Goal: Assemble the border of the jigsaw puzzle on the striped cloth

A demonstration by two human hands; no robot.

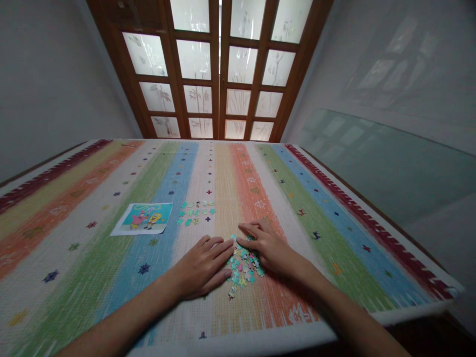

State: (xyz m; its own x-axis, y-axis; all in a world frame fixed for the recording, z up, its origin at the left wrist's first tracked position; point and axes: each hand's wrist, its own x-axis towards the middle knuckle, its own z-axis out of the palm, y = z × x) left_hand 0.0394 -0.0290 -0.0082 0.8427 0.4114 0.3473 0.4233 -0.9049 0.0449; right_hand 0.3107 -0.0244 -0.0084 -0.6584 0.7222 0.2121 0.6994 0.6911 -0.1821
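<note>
A heap of small turquoise jigsaw pieces (pixel 242 267) lies on the striped cloth between my two hands. My left hand (pixel 203 267) rests flat on the cloth, fingers stretched toward the heap and touching its left edge. My right hand (pixel 266 245) lies over the heap's right side with fingers spread across the pieces. Neither hand holds anything. A second group of several pieces (pixel 195 213) is laid out apart from each other farther back. Left of them lies a printed cartoon picture (pixel 143 218).
The table (pixel 372 258) is covered by a cloth striped in many colours, its right edge close to a pale wall. A wooden door with frosted glass panes (pixel 219 74) stands behind the far edge.
</note>
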